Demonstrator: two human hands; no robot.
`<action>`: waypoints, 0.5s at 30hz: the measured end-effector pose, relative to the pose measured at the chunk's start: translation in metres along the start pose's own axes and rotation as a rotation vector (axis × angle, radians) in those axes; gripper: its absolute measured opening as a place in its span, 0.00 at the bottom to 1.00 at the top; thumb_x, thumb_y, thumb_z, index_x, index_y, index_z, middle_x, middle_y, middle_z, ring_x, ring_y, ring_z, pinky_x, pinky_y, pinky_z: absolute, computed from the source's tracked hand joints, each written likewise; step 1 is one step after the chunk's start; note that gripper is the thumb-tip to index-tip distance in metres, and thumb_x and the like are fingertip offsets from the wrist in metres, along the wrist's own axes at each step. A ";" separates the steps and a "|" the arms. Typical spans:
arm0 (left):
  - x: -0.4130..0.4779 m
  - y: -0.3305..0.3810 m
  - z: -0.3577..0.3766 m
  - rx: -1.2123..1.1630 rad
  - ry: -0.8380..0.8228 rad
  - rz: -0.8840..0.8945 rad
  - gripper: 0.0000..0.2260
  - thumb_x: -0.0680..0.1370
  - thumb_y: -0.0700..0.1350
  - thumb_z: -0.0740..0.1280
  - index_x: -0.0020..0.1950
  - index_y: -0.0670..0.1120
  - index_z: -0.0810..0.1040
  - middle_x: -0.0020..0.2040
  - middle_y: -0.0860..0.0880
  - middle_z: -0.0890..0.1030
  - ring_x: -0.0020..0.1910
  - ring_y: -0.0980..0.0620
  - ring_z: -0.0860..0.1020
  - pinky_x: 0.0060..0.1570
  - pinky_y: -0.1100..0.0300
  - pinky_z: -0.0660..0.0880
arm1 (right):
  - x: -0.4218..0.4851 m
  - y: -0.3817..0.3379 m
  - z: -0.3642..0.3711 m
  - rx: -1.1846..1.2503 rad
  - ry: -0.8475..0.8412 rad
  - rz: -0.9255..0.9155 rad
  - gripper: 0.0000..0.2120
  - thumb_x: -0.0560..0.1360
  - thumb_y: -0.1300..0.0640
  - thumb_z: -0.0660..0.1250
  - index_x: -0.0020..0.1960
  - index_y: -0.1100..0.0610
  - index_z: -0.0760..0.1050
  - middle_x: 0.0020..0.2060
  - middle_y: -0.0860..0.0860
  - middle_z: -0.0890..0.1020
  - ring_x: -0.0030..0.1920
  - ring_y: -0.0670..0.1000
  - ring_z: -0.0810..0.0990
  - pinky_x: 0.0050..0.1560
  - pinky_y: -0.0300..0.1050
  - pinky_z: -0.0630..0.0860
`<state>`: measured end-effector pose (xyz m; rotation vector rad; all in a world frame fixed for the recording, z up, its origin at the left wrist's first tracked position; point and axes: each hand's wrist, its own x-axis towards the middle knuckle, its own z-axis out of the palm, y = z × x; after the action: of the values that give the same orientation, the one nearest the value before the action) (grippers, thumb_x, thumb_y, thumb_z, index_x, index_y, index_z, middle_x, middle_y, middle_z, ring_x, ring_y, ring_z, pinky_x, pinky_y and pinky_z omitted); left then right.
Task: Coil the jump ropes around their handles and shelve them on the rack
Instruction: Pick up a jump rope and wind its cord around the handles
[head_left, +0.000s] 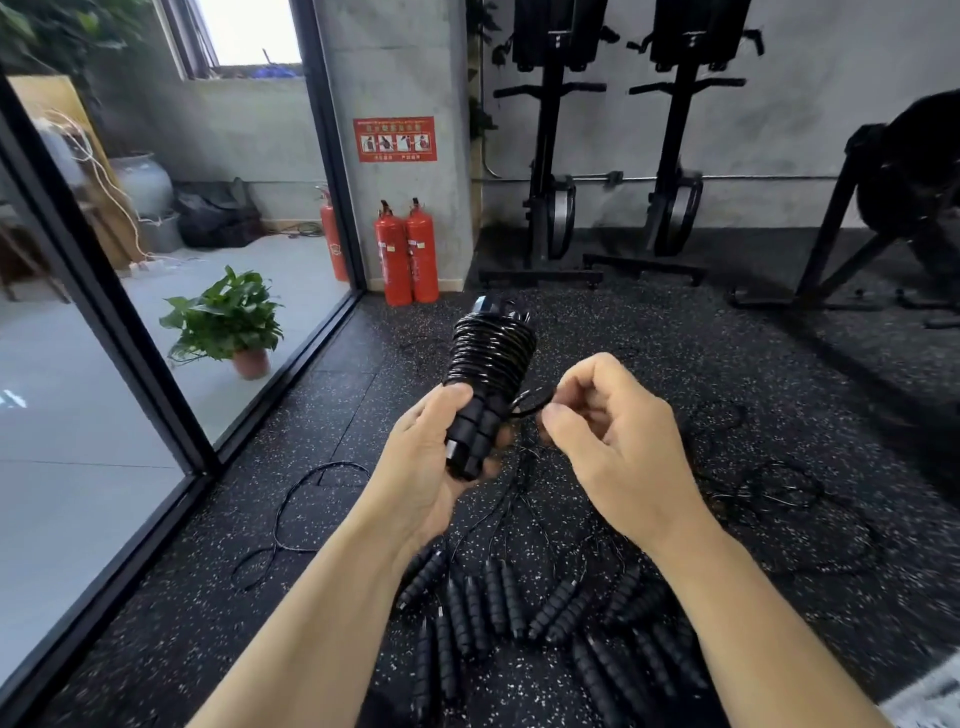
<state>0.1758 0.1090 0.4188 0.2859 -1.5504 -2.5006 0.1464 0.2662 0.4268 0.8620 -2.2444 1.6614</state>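
My left hand grips the lower ends of a pair of black ribbed jump rope handles, held upright at chest height. Black cord is wound in a thick coil round their upper halves. My right hand pinches a small loop of the loose cord end just right of the handles. On the speckled rubber floor below lie several more black handles with thin cords tangled around them. No rack shows in this view.
Loose cords trail over the floor to the left and right. A glass wall with a black frame runs along the left. Two red fire extinguishers stand by a concrete pillar. Black gym machines line the far wall.
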 end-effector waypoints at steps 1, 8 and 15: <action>0.006 -0.003 -0.002 -0.007 0.012 0.004 0.10 0.82 0.43 0.59 0.55 0.40 0.76 0.47 0.39 0.82 0.34 0.49 0.78 0.27 0.60 0.71 | 0.003 0.005 0.006 -0.006 0.009 -0.008 0.05 0.76 0.60 0.68 0.46 0.53 0.73 0.37 0.47 0.80 0.37 0.46 0.78 0.39 0.41 0.76; 0.040 -0.029 -0.006 -0.109 0.134 -0.039 0.08 0.81 0.45 0.60 0.50 0.43 0.76 0.39 0.46 0.82 0.32 0.52 0.77 0.30 0.59 0.71 | 0.014 0.045 0.050 -0.044 0.234 0.024 0.23 0.70 0.48 0.75 0.59 0.47 0.67 0.44 0.43 0.80 0.46 0.44 0.80 0.49 0.39 0.76; 0.057 -0.057 -0.017 -0.163 0.145 -0.094 0.10 0.81 0.45 0.60 0.51 0.42 0.78 0.41 0.43 0.82 0.33 0.50 0.79 0.28 0.62 0.72 | 0.028 0.081 0.072 -0.126 0.420 0.053 0.18 0.72 0.50 0.73 0.58 0.51 0.73 0.51 0.43 0.76 0.50 0.41 0.77 0.50 0.31 0.72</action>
<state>0.1219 0.1043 0.3568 0.5136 -1.2988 -2.5923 0.0896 0.2057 0.3518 0.3817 -2.0625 1.5297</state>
